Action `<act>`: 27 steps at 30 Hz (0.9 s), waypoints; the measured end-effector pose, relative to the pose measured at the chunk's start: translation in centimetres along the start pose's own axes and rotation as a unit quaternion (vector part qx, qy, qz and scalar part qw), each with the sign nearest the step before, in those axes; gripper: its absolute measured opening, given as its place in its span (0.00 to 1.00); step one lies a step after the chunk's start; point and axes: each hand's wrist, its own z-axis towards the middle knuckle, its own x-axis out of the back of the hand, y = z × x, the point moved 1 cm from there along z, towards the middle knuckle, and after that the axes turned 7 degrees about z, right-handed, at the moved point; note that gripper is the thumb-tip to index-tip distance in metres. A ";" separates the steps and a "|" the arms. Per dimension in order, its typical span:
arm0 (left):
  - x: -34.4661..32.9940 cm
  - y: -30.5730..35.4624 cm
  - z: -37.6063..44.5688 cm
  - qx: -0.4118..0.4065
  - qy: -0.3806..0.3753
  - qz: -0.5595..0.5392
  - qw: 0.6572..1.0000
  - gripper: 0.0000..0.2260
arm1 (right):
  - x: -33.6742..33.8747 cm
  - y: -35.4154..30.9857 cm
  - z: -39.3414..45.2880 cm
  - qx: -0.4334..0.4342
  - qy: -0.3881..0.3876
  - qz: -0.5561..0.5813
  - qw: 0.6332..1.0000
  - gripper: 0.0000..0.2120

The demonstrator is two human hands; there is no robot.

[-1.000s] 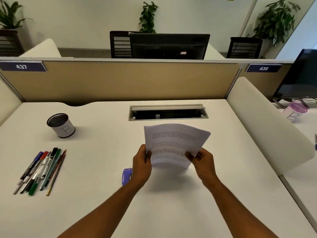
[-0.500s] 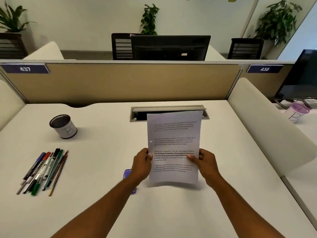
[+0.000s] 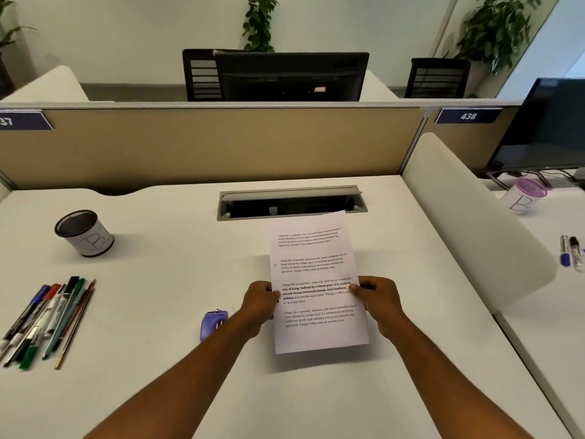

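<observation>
Flattened since a second ago: the paper (image 3: 316, 280) then bowed forward over the hands, and now it is straight, print toward the camera, slightly askew. The left hand (image 3: 258, 304) pinches the left edge and the right hand (image 3: 378, 299) the right edge, with thumbs on the printed face and fingers curled behind. It is held over mid-desk (image 3: 158, 391), its top edge overlapping the cable tray (image 3: 289, 201) — bottom-edge contact with the desk can't be made out. Judgement: the sheets look squared — the purple stapler (image 3: 213, 323), just beside the left wrist, is probably next.
</observation>
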 end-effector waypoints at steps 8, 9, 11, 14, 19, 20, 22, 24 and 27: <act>-4.1 1.4 1.6 0.047 0.014 -0.045 0.998 0.05 | 4.5 0.3 3.1 -0.030 0.036 0.003 0.999 0.10; -4.7 1.8 1.8 0.048 0.015 -0.048 0.998 0.05 | 5.0 0.3 3.6 -0.033 0.035 0.004 0.999 0.09; -5.8 2.5 2.3 0.046 0.026 -0.048 0.997 0.04 | 6.1 0.2 4.5 -0.037 0.038 0.004 0.999 0.09; -7.6 3.8 2.8 0.040 0.062 -0.045 0.996 0.02 | 7.7 -0.3 5.9 -0.037 0.050 -0.005 0.998 0.10; -10.0 5.5 3.9 0.047 0.102 -0.053 0.992 0.06 | 9.8 -1.4 8.6 -0.037 0.084 -0.048 0.995 0.11; -10.4 5.8 4.2 0.049 0.106 -0.052 0.992 0.06 | 10.1 -1.5 9.1 -0.036 0.090 -0.061 0.993 0.12; -11.2 6.4 4.8 0.052 0.115 -0.043 0.991 0.07 | 10.7 -1.6 10.1 -0.035 0.100 -0.084 0.991 0.11; -12.0 6.9 5.4 0.056 0.117 -0.042 0.991 0.08 | 11.2 -1.5 11.1 -0.034 0.105 -0.093 0.990 0.10; -13.0 7.6 6.3 0.060 0.119 -0.041 0.990 0.07 | 11.6 -1.4 12.3 -0.031 0.109 -0.099 0.989 0.10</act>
